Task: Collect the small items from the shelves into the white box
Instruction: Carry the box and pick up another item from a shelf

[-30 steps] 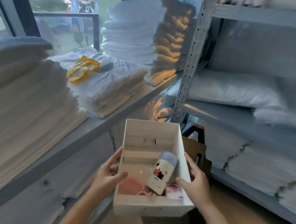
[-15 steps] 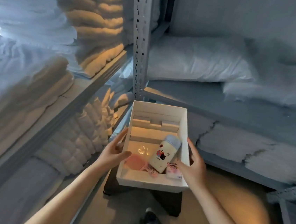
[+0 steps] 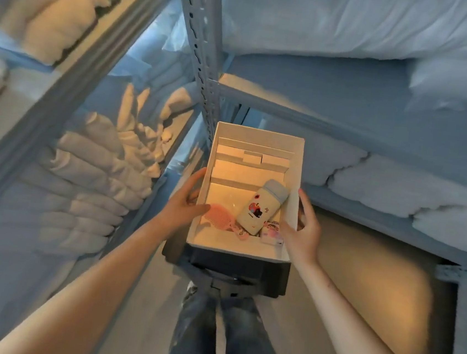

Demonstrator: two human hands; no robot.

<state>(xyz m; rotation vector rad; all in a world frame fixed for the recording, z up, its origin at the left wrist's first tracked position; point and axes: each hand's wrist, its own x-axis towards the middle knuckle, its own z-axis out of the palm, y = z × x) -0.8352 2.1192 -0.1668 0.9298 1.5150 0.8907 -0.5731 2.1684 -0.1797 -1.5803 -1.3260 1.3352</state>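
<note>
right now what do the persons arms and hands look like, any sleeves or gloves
Both arms are bare to the frame's lower edge: no sleeves, gloves, watch or bracelets visible. The left hand and right hand are bare, and no rings can be made out. Blue denim jeans show below.

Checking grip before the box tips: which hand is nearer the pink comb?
Left. The left hand has its thumb beside the pink comb; the right hand holds the opposite wall.

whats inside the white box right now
In the white box: a cream bottle with a blue cap, a pink comb, and a small pink packet. Anything under the bottle is hidden.
</note>
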